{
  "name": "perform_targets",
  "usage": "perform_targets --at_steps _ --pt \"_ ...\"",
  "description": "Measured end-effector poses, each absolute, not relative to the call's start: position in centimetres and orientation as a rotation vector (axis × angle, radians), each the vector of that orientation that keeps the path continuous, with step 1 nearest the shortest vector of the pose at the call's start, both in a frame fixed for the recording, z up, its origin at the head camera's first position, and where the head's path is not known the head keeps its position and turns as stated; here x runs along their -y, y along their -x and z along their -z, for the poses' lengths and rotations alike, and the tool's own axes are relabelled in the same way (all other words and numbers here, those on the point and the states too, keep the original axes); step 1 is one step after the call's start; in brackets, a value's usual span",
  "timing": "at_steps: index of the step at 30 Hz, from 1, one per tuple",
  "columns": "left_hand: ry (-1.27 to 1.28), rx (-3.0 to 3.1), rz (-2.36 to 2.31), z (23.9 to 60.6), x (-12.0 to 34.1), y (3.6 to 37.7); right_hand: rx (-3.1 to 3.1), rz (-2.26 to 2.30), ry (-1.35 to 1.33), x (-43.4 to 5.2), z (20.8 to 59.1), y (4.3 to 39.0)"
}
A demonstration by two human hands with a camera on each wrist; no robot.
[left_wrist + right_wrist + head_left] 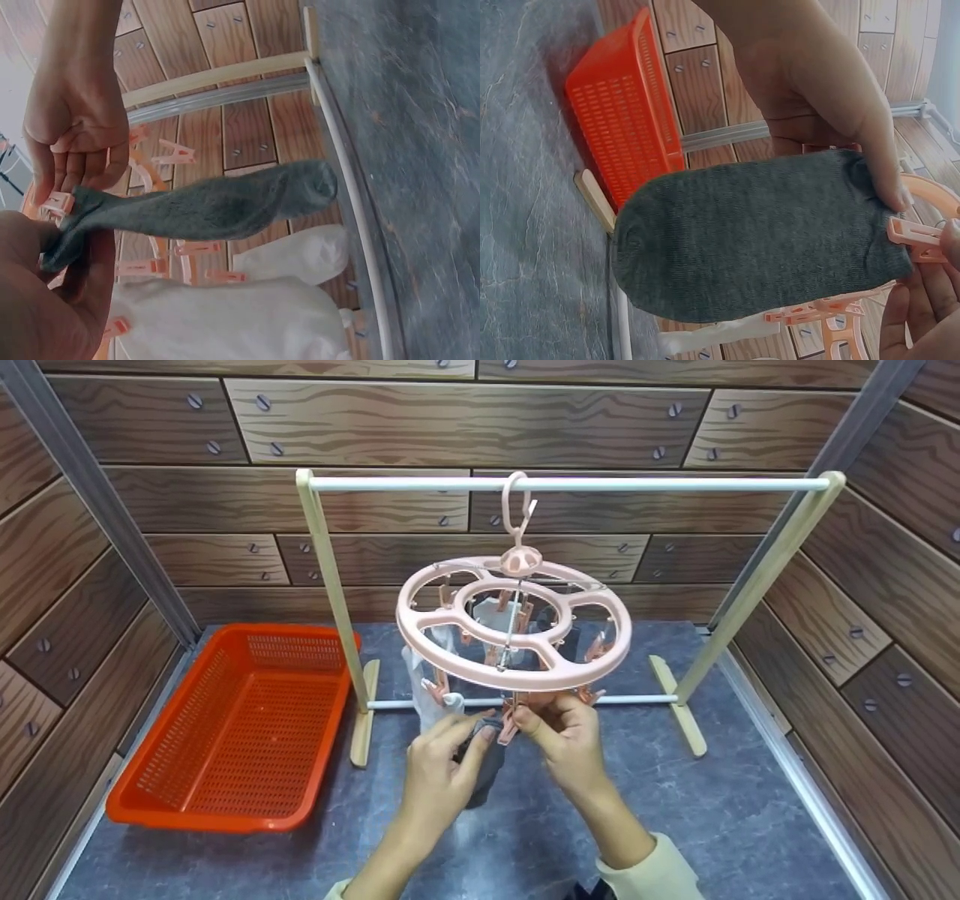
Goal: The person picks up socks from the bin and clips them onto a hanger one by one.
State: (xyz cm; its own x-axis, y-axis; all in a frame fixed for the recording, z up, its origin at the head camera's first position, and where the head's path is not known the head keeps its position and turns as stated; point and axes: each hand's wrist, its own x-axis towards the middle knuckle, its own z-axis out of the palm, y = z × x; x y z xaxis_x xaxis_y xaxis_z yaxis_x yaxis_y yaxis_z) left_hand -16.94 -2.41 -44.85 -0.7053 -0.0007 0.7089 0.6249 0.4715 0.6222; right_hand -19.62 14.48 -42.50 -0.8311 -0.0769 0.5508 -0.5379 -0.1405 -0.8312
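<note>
A pink round clip hanger (514, 624) hangs by its hook from the white rail of a small rack (570, 484). Below its front edge, my left hand (474, 733) pinches the cuff of a grey sock (486, 769). My right hand (526, 723) pinches a pink peg (508, 729) right at that cuff. The left wrist view shows the grey sock (210, 206) hanging out from between both hands. In the right wrist view, the peg (919, 240) touches the edge of the sock (757, 232), with left-hand fingers (885, 172) on the cuff.
An orange plastic basket (225, 802) stands on the grey tabletop at the left. White socks (427, 690) hang from pegs on the hanger's left side. The rack's feet (679, 705) and lower bar lie just behind my hands. Wood-pattern walls close in three sides.
</note>
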Motion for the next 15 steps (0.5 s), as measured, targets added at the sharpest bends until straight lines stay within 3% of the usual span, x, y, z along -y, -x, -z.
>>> perform_targets --at_steps 15 --pt "0.597 2.104 1.261 45.38 2.33 17.16 1.922 -2.022 -0.661 -14.99 43.22 19.55"
